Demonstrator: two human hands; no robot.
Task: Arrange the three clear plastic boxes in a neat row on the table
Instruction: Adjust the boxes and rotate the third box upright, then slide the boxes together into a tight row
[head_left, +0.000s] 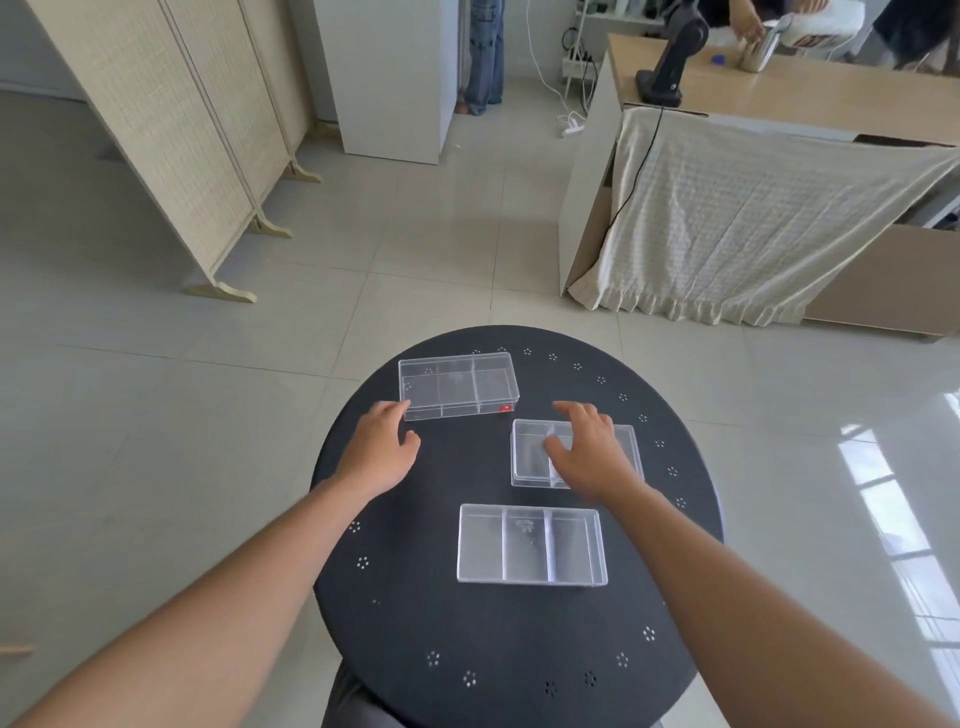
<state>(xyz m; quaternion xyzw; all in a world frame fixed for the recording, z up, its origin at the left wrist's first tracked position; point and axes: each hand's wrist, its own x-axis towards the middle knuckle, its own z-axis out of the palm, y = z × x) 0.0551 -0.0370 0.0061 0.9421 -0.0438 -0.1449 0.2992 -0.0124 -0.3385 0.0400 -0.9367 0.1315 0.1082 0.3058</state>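
Observation:
Three clear plastic boxes lie scattered on a round black table (415, 613). The far box (458, 385), with a small red mark at its near right corner, sits at the back left. My left hand (382, 447) hovers open just in front of its near left corner, fingertips close to it. The middle box (530, 457) lies to the right. My right hand (587, 449) is spread open over its top, fingers apart; contact is unclear. The near box (530, 544), with three compartments, lies closest to me, untouched.
The table stands on a pale tiled floor. A folding screen (171, 130) is at the far left, a white cabinet (395, 78) behind it. A desk draped with a cloth (753, 218) is at the far right, where another person's hands work.

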